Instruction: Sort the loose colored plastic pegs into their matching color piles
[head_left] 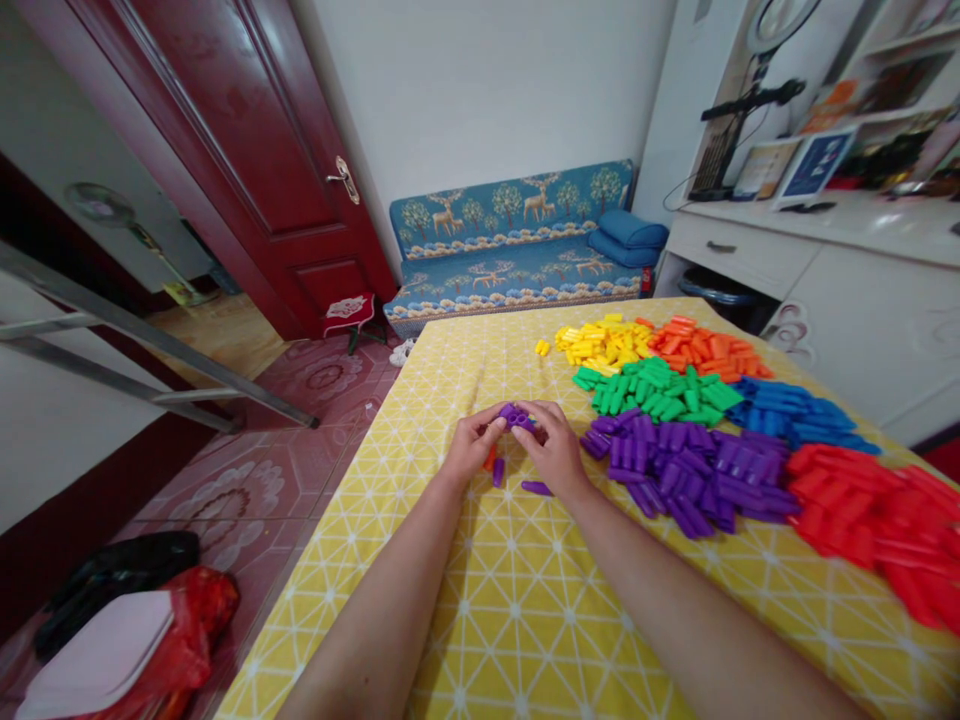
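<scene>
Over the middle of the table, my left hand (477, 440) and my right hand (552, 442) close together on a small cluster of purple plastic tubes (515, 416). Round hollow ends of the cluster face me. Just below my hands, one loose purple tube (499, 473) lies on the cloth, with another purple tube (537, 488) under my right hand. A bit of an orange piece (490, 458) shows beside my left fingers. Close to my right wrist begins a heap of purple tubes (675, 465).
Yellow (604, 342), orange (705, 348), green (660, 390), blue (799, 412) and red (877, 515) tube heaps cover the right side of the patterned yellow tablecloth (480, 620). Beyond the table stand a blue sofa (495, 270) and a white cabinet (862, 320). A ladder (150, 340) leans at left.
</scene>
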